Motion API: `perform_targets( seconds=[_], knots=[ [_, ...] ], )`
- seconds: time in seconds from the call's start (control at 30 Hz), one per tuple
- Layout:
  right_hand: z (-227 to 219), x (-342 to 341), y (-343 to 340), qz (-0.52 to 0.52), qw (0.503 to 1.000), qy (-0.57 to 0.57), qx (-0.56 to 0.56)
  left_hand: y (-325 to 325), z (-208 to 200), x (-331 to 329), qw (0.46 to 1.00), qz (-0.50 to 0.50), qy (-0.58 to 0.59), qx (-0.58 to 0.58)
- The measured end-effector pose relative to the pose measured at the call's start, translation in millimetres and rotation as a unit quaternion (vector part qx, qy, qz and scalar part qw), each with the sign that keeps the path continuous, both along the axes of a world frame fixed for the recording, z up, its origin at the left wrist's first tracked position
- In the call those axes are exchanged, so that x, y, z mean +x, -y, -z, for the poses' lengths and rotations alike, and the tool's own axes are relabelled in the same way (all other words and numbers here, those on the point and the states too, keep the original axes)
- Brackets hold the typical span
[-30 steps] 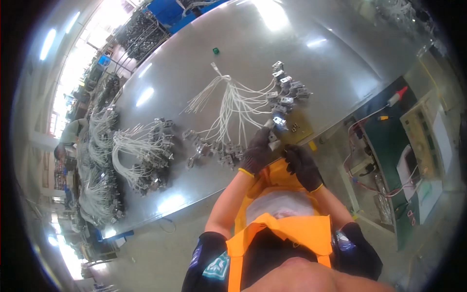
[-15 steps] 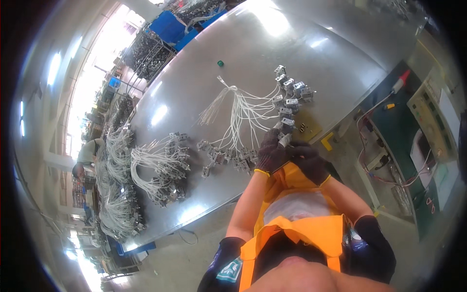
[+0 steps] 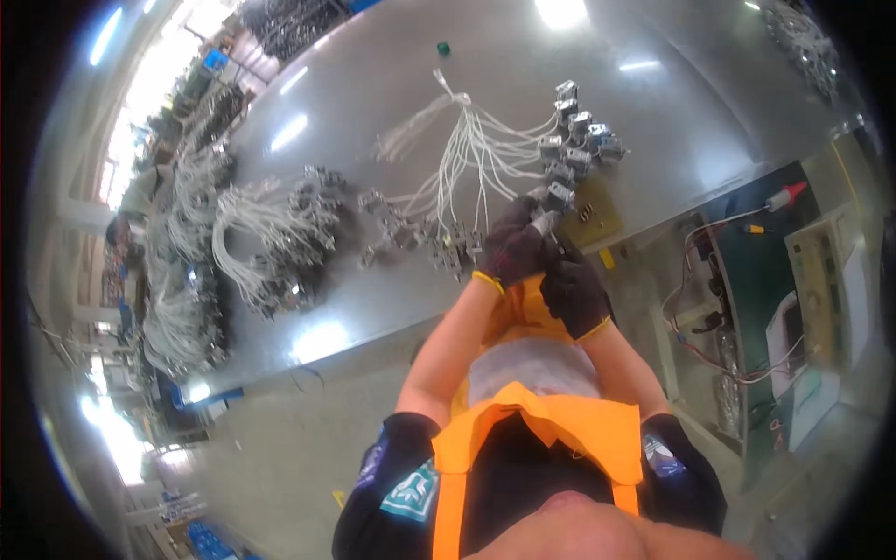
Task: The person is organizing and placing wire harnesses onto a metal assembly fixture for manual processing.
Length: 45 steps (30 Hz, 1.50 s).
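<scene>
Both my hands wear dark gloves with yellow cuffs and meet at the table's near edge. My left hand (image 3: 511, 250) is closed round a small pale, silvery metal part (image 3: 544, 222) that shows at its fingertips. Right beside it, my right hand (image 3: 571, 287) has its fingers curled together against that part; what they pinch is hidden. Ahead lies a fanned bundle of white wires (image 3: 481, 140), tied near its far end. Boxy metal parts (image 3: 567, 159) sit on the wire ends, right by my hands, with more metal parts (image 3: 453, 247) to the left.
Wired parts are heaped on the metal table (image 3: 392, 308) at left: a nearer bundle (image 3: 271, 233) and a larger pile (image 3: 182, 308). A brownish plate (image 3: 595, 213) lies by the right edge. A green cap (image 3: 443, 48) stands farther off. An instrument (image 3: 821, 271) with leads is at right.
The view has shifted, so the table contents sit higher and my hands appear higher too. My right hand has turned more upright, its fingers closer to the part in my left hand.
</scene>
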State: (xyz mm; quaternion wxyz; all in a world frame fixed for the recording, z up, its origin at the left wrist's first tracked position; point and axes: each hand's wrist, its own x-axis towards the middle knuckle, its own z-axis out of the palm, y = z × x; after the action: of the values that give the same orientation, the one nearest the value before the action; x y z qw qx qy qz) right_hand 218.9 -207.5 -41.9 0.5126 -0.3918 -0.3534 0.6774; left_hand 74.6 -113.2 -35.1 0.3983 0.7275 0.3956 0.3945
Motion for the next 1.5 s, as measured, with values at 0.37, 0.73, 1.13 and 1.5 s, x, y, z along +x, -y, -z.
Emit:
perform_targets(
  seconds=[0.37,0.73,1.13,1.5],
  knots=[
    [43.6,11.0,-50.5,0.031,0.969,-0.186,0.162,69.6,-28.0,12.0,0.886,0.02,-0.206,0.414],
    [7.3,-2.7,-21.8,0.094,0.979,0.159,0.089,25.3,-47.4,-49.5,0.826,-0.147,-0.483,0.25],
    [28.3,-85.7,-5.2,-0.109,0.655,0.531,0.526,7.4,-57.0,-37.6,0.894,-0.003,-0.426,0.141],
    [40.3,-89.8,12.3,-0.342,0.817,0.318,0.339,29.6,-38.8,-71.3,0.925,-0.07,-0.3,0.221]
  ],
)
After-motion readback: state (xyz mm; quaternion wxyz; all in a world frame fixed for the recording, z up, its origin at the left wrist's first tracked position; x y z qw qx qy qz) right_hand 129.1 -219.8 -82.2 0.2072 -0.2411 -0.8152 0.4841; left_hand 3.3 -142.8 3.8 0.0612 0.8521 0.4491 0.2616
